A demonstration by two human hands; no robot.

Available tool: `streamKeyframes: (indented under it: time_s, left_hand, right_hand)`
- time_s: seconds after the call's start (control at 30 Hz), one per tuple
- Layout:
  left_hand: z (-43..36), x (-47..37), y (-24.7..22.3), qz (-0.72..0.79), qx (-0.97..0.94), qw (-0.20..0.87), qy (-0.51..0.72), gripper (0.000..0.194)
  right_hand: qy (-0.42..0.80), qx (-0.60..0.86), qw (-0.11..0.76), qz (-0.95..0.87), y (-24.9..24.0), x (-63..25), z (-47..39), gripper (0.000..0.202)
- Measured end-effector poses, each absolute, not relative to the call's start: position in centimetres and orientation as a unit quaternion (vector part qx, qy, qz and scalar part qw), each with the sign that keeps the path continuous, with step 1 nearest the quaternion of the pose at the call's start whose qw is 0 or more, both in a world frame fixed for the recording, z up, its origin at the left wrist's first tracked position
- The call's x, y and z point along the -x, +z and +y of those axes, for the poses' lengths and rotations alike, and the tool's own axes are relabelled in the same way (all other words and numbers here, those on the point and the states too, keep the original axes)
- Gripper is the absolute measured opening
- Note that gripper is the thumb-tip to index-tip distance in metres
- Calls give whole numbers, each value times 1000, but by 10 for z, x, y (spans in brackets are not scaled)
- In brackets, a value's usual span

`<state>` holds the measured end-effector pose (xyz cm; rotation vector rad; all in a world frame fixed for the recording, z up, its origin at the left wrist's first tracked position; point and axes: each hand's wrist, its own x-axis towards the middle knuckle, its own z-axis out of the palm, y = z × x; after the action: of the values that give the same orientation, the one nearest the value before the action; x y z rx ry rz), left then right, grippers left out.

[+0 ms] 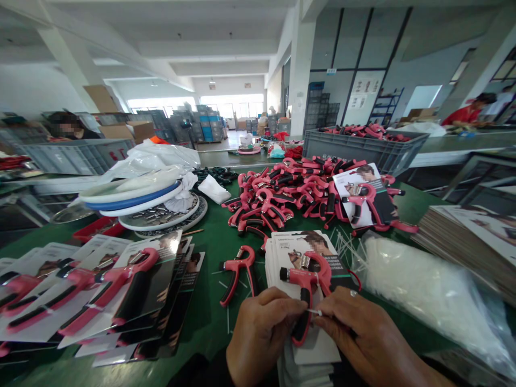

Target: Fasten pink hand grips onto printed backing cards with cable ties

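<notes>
A pink and black hand gripper (309,277) lies on a printed card (282,247) at the top of a card stack in front of me. My left hand (264,328) and my right hand (355,322) meet over its lower handle, each pinching a thin white cable tie (314,312). The tie crosses the black handle. Just left of the stack lies another pink hand gripper (238,273), with loose ties around it. More white ties (342,244) lie behind my right hand, beside a clear bag of ties (423,285).
Carded hand grippers (137,290) overlap at the left. A pink pile (282,188) lies ahead, with a grey crate (363,150) behind it. Stacked plates (133,199) stand back left, a card stack (467,242) at the right. People sit in the left and right background.
</notes>
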<state>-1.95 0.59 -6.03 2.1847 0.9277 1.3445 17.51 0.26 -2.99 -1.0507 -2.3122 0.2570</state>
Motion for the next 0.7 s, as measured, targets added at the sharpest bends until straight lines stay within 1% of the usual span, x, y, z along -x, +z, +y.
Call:
streamKeyframes:
  time_s: [0.7]
  left_hand:
    - [6, 19, -57, 330, -790, 195, 478, 20]
  right_hand:
    - [100, 390, 292, -868, -32, -175, 2, 17]
